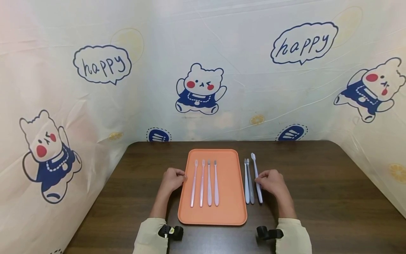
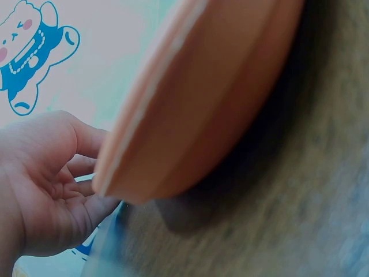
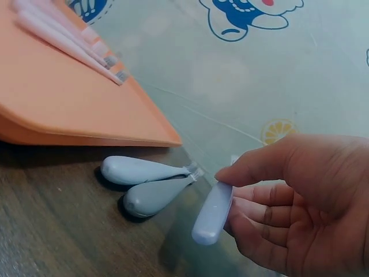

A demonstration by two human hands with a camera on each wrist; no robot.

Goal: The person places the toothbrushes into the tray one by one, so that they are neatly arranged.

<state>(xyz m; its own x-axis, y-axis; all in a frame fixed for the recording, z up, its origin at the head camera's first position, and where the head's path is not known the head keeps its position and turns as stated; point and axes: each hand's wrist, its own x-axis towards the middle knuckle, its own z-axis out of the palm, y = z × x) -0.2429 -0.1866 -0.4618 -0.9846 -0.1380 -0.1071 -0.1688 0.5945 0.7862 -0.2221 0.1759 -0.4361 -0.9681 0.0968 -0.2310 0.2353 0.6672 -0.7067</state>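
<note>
An orange tray (image 1: 229, 211) lies on the table with several pink and pale purple toothbrushes (image 1: 209, 187) side by side in it. My left hand (image 1: 173, 179) grips its left rim, and the left wrist view shows thumb and fingers at the tray's edge. Right of the tray, my right hand (image 1: 272, 180) pinches a lavender toothbrush (image 1: 254, 163) by its handle between thumb and fingers. In the right wrist view that handle is tilted, its rounded end towards the camera. Between it and the tray lie a light blue toothbrush (image 3: 141, 169) and a grey toothbrush (image 3: 155, 196), close together.
The dark wooden table (image 1: 333, 197) extends to both sides of the tray. Behind and around it hangs a pale curtain (image 1: 247, 88) printed with cartoon bears. Each wrist carries a black camera mount (image 1: 269, 233).
</note>
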